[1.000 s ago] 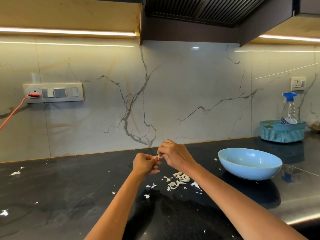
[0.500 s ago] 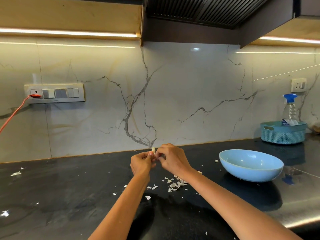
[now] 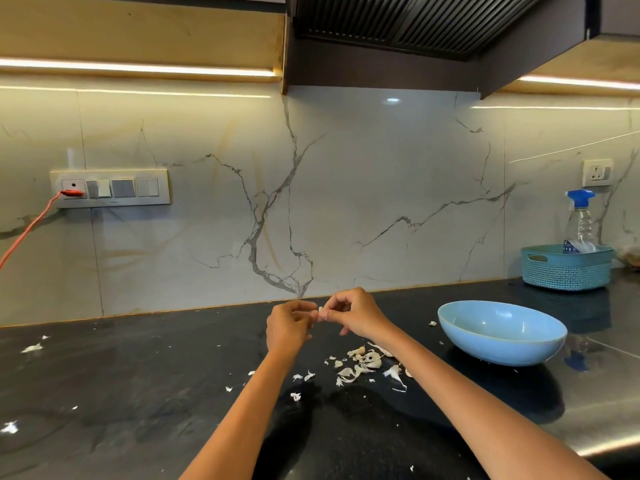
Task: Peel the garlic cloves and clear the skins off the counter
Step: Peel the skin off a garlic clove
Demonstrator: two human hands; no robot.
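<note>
— Two hands, doing what?
— My left hand (image 3: 289,326) and right hand (image 3: 353,315) pinch one garlic clove (image 3: 320,311) between fingertips, above the black counter (image 3: 138,393).
— Where are the skins?
— Loose garlic skins (image 3: 362,366) lie below my right wrist, near the blue bowl (image 3: 502,336).

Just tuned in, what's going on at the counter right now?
A person is peeling garlic by hand. The left hand and right hand pinch a small garlic clove between them above the black counter. Loose skins lie scattered below the hands, not yet cleared. A light blue bowl sits to the right; what it holds cannot be seen.
</note>
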